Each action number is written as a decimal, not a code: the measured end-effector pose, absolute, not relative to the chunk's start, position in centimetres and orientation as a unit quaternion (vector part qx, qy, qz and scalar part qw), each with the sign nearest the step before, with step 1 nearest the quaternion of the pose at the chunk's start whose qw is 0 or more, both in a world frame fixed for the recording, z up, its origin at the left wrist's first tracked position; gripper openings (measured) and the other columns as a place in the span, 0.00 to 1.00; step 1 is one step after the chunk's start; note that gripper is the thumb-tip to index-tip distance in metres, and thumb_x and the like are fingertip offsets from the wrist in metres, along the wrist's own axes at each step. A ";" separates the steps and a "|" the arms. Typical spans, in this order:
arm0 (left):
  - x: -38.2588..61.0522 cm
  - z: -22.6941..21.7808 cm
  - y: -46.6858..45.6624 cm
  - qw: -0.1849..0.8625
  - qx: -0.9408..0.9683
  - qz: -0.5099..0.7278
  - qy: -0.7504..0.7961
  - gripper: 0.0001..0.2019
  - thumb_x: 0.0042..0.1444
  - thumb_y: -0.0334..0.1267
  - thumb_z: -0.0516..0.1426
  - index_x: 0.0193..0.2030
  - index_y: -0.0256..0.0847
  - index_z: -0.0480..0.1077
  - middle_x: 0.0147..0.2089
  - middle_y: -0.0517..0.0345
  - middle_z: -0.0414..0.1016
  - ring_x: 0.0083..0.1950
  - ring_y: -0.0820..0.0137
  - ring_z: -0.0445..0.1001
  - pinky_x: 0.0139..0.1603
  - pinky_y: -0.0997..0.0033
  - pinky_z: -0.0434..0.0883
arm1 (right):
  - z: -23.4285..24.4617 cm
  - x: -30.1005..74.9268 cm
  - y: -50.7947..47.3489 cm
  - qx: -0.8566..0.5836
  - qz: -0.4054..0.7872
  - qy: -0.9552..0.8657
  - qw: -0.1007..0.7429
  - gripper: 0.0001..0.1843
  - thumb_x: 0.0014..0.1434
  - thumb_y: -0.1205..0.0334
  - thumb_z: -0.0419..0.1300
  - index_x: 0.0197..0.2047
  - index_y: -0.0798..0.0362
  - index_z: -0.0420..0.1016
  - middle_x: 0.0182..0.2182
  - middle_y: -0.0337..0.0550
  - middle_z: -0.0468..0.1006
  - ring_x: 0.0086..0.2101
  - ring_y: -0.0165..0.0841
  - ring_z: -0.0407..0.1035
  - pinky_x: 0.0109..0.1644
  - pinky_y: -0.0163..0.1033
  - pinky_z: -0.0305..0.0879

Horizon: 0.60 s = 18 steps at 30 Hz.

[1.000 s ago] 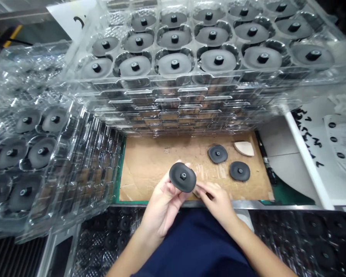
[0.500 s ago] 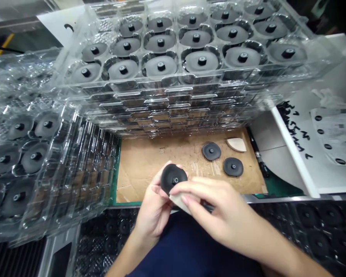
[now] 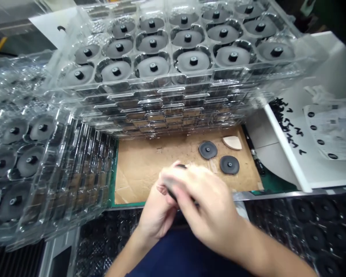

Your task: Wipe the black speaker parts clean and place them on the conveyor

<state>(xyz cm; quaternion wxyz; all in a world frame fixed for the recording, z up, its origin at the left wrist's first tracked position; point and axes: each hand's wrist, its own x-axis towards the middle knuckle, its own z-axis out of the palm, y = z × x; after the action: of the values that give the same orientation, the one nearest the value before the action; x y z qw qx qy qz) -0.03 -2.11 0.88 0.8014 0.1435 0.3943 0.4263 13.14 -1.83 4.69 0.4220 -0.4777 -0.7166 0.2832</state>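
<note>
In front of my body, my left hand (image 3: 155,209) grips a black disc (image 3: 172,195), its fingers curled around the rim. My right hand (image 3: 212,204) lies over the top of the disc and covers most of it; only dark slivers of the edge show. Its fingers are closed, blurred by motion, on a pale wedge-shaped pad that is largely hidden now. Just beyond my hands, two dark discs with small central posts, a left one (image 3: 208,150) and a right one (image 3: 229,164), lie on the brown cardboard (image 3: 138,165). Behind them rests another pale wedge-shaped pad (image 3: 232,142).
A tall stack of clear plastic trays (image 3: 173,90) filled with black discs rises at the back. More such trays (image 3: 72,161) stand at the left. To the right are a black marker (image 3: 257,159), a white panel edge (image 3: 288,148) and small black pieces (image 3: 288,127).
My right hand has moved up and left, across the disc, covering the face that showed before. My left hand keeps its hold. The whole view has shifted slightly.
</note>
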 end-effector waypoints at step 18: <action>-0.3 0.8 -1.9 0.769 0.111 0.467 0.423 0.24 0.43 0.32 0.67 0.49 0.51 0.73 0.51 0.61 0.76 0.53 0.68 0.73 0.51 0.77 0.69 | 4.9 14.4 -2.9 -0.509 0.229 -0.744 0.366 0.11 0.61 0.73 0.52 0.44 0.60 0.73 0.32 0.44 0.78 0.31 0.33 0.70 0.35 0.39 0.64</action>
<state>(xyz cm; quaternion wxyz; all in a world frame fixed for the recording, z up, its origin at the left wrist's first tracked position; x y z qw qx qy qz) -0.26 -1.92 0.77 0.7686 0.1109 0.4229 0.4670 14.44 -2.91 4.91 0.3663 -0.5091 -0.7444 0.2291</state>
